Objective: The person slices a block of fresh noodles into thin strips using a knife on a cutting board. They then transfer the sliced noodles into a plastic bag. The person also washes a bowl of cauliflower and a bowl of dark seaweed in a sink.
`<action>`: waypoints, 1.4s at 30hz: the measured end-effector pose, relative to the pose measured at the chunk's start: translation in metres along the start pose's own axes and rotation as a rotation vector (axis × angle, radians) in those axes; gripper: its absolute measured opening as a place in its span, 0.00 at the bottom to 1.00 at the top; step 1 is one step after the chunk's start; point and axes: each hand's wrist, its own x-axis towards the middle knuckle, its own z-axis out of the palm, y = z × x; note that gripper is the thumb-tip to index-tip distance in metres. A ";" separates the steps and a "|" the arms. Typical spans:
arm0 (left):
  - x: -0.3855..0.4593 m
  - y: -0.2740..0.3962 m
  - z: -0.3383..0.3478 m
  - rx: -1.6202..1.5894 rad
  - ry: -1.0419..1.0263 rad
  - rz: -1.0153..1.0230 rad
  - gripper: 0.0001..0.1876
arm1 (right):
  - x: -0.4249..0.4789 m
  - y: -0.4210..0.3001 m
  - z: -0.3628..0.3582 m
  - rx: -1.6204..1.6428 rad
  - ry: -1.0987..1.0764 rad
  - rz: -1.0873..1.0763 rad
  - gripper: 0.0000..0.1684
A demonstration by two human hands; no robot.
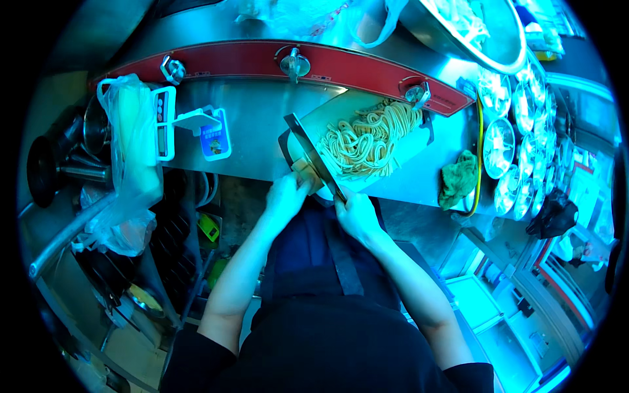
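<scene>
My right hand (357, 213) grips the handle of a cleaver (314, 154), whose blade slants up and left across a white cutting board (327, 112). The fingers of my left hand (289, 194) are curled on a small stack of flat, tan sheet-like food (305, 173), close against the blade's left side. To the right of the blade lies a heap of long, pale strips (373, 140), like noodles or shredded tofu skin. The board rests on a stainless steel counter (250, 147). The blade's cutting edge cannot be made out where it meets the food.
Behind the board runs a red stove panel (236, 61) with metal knobs. At right are a green cloth (458, 181), a yellow hose (480, 147) and several round, shiny containers (499, 147). A large metal bowl (513, 44) stands top right. A filled plastic bag (135, 142) hangs at left.
</scene>
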 end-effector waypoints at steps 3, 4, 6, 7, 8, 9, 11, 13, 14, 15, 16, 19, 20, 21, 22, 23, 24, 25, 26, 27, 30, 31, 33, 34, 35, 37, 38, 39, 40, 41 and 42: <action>-0.001 0.003 0.019 -0.065 0.110 -0.019 0.16 | -0.006 -0.007 -0.003 -0.103 -0.008 0.010 0.15; -0.001 0.003 0.022 -0.043 0.124 -0.029 0.16 | -0.008 -0.009 -0.004 -0.110 0.001 0.015 0.14; 0.000 0.005 0.024 -0.048 0.126 -0.052 0.16 | -0.012 -0.012 -0.006 -0.120 0.021 0.022 0.11; 0.000 0.009 0.023 -0.076 0.115 -0.064 0.16 | -0.012 -0.013 -0.007 -0.153 -0.019 0.025 0.13; 0.000 0.010 0.022 -0.103 0.103 -0.076 0.16 | -0.013 -0.014 -0.008 -0.185 -0.059 0.028 0.15; 0.000 0.009 0.023 -0.117 0.111 -0.074 0.16 | -0.013 -0.014 -0.009 -0.216 -0.098 0.030 0.17; 0.001 0.002 0.029 -0.142 0.128 -0.070 0.17 | -0.014 -0.015 -0.008 -0.228 -0.107 0.037 0.17; 0.005 -0.007 0.036 -0.109 0.104 -0.063 0.17 | -0.012 -0.014 -0.004 -0.257 -0.097 0.040 0.17; 0.007 -0.011 0.039 -0.092 0.093 -0.060 0.17 | -0.008 -0.014 0.001 -0.280 -0.088 0.036 0.17; 0.009 -0.018 0.042 -0.093 0.113 -0.035 0.16 | -0.005 -0.013 0.007 -0.299 -0.080 0.035 0.17; 0.012 -0.021 0.045 -0.098 0.134 -0.006 0.16 | 0.000 -0.007 0.014 -0.277 -0.064 0.029 0.16; 0.013 -0.010 0.036 -0.083 0.108 -0.010 0.16 | 0.011 0.010 0.025 -0.150 0.011 -0.023 0.14; 0.013 -0.005 0.031 -0.073 0.084 -0.027 0.16 | 0.011 0.016 0.021 -0.065 0.054 -0.058 0.14; 0.012 -0.006 0.030 -0.071 0.089 -0.024 0.16 | 0.011 0.016 0.018 0.023 0.091 -0.096 0.14; 0.012 -0.007 0.030 -0.069 0.094 -0.021 0.15 | 0.008 0.014 0.016 0.030 0.073 -0.089 0.14; 0.012 -0.008 0.031 -0.068 0.099 -0.019 0.15 | 0.004 0.012 0.014 -0.028 0.039 -0.077 0.15; 0.011 -0.010 0.034 -0.125 0.168 0.034 0.15 | -0.002 0.007 0.010 -0.086 0.002 -0.059 0.15; 0.010 -0.014 0.034 -0.124 0.146 0.105 0.14 | -0.008 -0.002 0.004 -0.146 -0.038 -0.039 0.16; 0.009 -0.016 0.035 -0.151 0.135 0.101 0.13 | -0.014 -0.013 -0.003 -0.184 -0.058 -0.011 0.17; 0.009 -0.016 0.034 -0.175 0.123 0.102 0.12 | -0.013 -0.013 -0.001 -0.205 -0.059 -0.012 0.17; 0.010 -0.016 0.040 -0.161 0.154 0.028 0.11 | -0.005 -0.007 0.010 -0.244 -0.055 -0.011 0.17; 0.010 -0.018 0.040 -0.138 0.175 0.047 0.10 | 0.001 -0.008 0.015 -0.241 -0.049 -0.008 0.16; 0.012 -0.016 0.038 -0.095 0.219 0.086 0.10 | 0.009 -0.001 0.023 -0.203 -0.018 -0.028 0.15; 0.012 -0.013 0.036 -0.146 0.222 0.079 0.09 | 0.012 0.004 0.027 -0.167 0.006 -0.050 0.14; 0.009 -0.011 0.034 -0.154 0.194 0.062 0.10 | 0.013 0.009 0.029 -0.131 0.031 -0.071 0.14; 0.010 -0.008 0.026 -0.171 0.156 0.033 0.11 | 0.012 0.003 0.017 -0.070 0.004 -0.070 0.15; 0.012 -0.010 0.026 -0.204 0.162 0.069 0.11 | 0.006 -0.002 0.011 -0.096 -0.009 -0.064 0.15; 0.011 -0.015 0.029 -0.235 0.164 0.102 0.11 | -0.001 -0.006 0.007 -0.119 -0.025 -0.054 0.16; 0.008 -0.017 0.031 -0.268 0.161 0.128 0.10 | -0.006 -0.011 0.002 -0.166 -0.071 -0.014 0.17; 0.005 -0.019 0.032 -0.266 0.146 0.107 0.10 | -0.010 -0.018 -0.001 -0.175 -0.107 0.027 0.17; 0.006 -0.017 0.030 -0.266 0.134 0.093 0.09 | -0.011 -0.025 -0.005 -0.186 -0.137 0.066 0.17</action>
